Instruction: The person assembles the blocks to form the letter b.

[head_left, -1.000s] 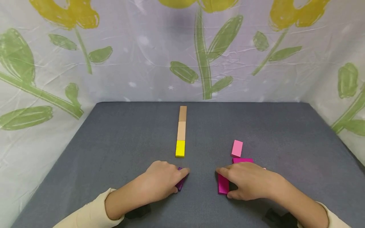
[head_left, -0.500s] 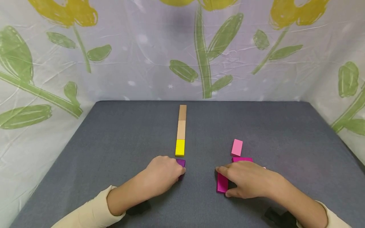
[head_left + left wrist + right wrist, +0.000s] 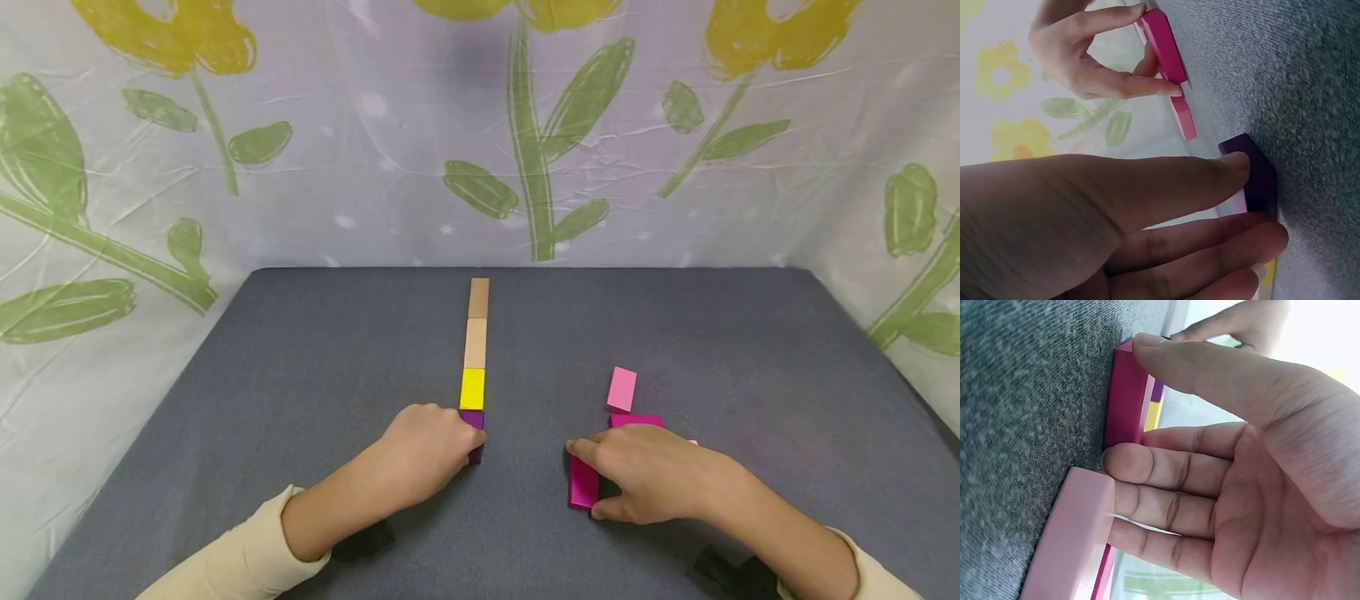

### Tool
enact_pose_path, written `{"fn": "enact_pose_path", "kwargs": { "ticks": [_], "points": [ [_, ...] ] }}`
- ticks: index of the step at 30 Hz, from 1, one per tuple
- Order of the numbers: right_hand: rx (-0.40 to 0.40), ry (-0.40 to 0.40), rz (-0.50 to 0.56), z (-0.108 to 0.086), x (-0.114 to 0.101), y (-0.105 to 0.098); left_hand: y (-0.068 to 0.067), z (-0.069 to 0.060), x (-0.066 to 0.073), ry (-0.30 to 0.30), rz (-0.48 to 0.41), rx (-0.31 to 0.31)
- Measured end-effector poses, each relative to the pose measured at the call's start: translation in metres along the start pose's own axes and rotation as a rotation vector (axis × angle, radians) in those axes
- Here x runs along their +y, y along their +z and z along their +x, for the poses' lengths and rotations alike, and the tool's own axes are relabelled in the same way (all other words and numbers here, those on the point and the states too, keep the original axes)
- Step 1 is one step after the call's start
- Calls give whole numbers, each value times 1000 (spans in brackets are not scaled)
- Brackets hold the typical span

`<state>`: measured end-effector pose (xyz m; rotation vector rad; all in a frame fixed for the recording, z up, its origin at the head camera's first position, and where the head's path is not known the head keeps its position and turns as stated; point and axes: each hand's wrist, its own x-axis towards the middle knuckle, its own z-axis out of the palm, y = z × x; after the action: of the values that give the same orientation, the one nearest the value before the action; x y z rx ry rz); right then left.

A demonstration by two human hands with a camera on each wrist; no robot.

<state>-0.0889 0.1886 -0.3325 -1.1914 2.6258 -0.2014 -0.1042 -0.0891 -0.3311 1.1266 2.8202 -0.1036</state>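
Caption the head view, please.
Left hand grips a purple block end-to-end with a yellow block; right hand pinches a magenta block.

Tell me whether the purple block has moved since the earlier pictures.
Yes. In the head view, the purple block has moved forward to the stationary yellow block, closing the gap between them; its earlier slant has straightened into line.

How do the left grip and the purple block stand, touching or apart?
Touching: the left wrist view shows the left grip with its thumb tip against the purple block.
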Motion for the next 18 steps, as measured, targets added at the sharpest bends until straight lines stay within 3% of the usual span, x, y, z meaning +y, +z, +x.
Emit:
{"fn": "enact_pose_path", "kwargs": {
  "ticks": [11, 18],
  "points": [
    [4, 0, 7, 0, 1, 0, 1, 1, -4, 6, -15, 18],
    [53, -15, 10, 3, 2, 3, 4, 1, -9, -33, -5, -3]
  ]
}}
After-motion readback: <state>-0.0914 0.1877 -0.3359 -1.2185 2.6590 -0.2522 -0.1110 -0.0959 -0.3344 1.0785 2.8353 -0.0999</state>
